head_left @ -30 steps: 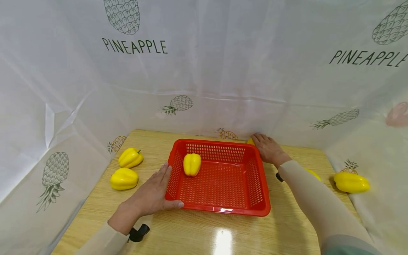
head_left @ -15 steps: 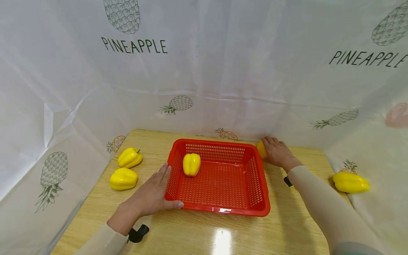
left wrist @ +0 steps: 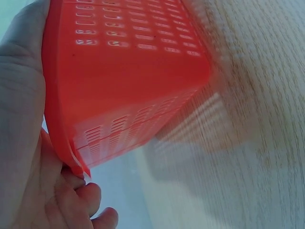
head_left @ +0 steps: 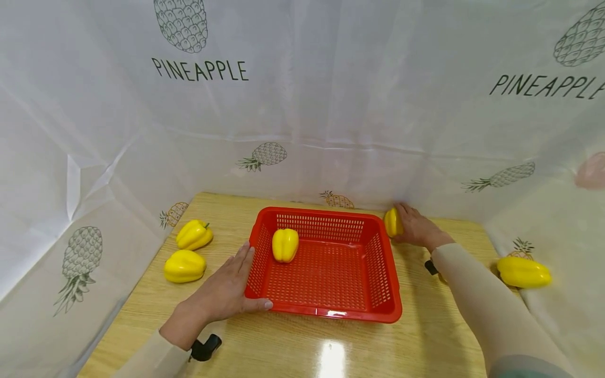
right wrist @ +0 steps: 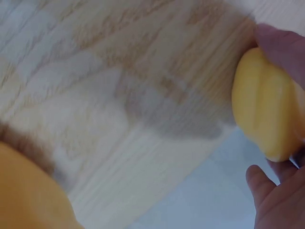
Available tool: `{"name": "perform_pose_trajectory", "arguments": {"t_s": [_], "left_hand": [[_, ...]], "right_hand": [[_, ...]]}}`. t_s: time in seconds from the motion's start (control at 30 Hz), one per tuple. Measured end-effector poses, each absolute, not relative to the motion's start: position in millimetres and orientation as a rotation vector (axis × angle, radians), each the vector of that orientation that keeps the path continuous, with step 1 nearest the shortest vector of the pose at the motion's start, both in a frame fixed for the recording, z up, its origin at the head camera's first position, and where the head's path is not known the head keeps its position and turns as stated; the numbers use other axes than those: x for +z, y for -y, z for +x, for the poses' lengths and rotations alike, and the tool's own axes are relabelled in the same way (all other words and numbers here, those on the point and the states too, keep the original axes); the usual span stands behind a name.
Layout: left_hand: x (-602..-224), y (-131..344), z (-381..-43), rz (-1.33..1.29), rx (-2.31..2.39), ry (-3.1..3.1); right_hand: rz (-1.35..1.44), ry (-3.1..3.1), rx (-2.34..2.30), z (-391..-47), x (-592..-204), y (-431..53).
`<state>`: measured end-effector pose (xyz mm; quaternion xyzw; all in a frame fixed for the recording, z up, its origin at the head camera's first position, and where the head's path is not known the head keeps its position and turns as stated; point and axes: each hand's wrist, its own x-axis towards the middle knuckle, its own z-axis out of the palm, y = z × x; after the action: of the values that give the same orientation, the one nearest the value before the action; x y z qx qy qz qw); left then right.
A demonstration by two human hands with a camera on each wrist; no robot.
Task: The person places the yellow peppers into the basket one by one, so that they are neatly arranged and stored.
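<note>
A red perforated basket (head_left: 326,312) stands mid-table with one yellow bell pepper (head_left: 285,245) inside, toward its left. My left hand (head_left: 222,289) holds the basket's near left corner, thumb along the front rim. Its other fingers (left wrist: 88,195) bend at the rim in the left wrist view. Beyond the basket's far right corner, my right hand (head_left: 416,227) grips another yellow bell pepper (head_left: 392,223) from its right side. Thumb and fingers lie on opposite sides of that pepper (right wrist: 262,102) in the right wrist view, and the palm side is cut off by the frame edge.
Two yellow bell peppers (head_left: 184,265) lie left of the basket. One more pepper (head_left: 523,272) lies at the table's right edge. Another pepper (right wrist: 28,191) shows large in the right wrist view, mostly hidden by my forearm from above. White pineapple-printed sheeting (head_left: 302,105) surrounds the wooden table (head_left: 264,346).
My right hand has moved right and slightly nearer from behind the basket's far corner, bringing the bell pepper out into view. The left hand and basket have stayed put.
</note>
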<state>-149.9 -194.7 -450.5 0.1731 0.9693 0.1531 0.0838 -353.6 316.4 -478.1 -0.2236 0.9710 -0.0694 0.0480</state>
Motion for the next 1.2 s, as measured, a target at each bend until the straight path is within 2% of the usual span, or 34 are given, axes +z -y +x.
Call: {"name": "perform_pose_trajectory", "arguments": {"t_s": [0.47, 0.9, 1.2], "left_hand": [[-450.3, 193.5, -149.1, 0.519, 0.479, -2.878], [-451.9, 197.5, -148.2, 0.514, 0.495, -2.876], [-446.3, 197.3, -148.6, 0.556, 0.471, -2.889]], "right_hand": [[-0.745, -3.107, -0.181, -339.7, -484.9, -317.3], [-0.939, -3.195, 0.069, -315.6, -453.8, -309.7], [-0.903, -3.208, 0.109, -296.2, -431.4, -309.6]]}}
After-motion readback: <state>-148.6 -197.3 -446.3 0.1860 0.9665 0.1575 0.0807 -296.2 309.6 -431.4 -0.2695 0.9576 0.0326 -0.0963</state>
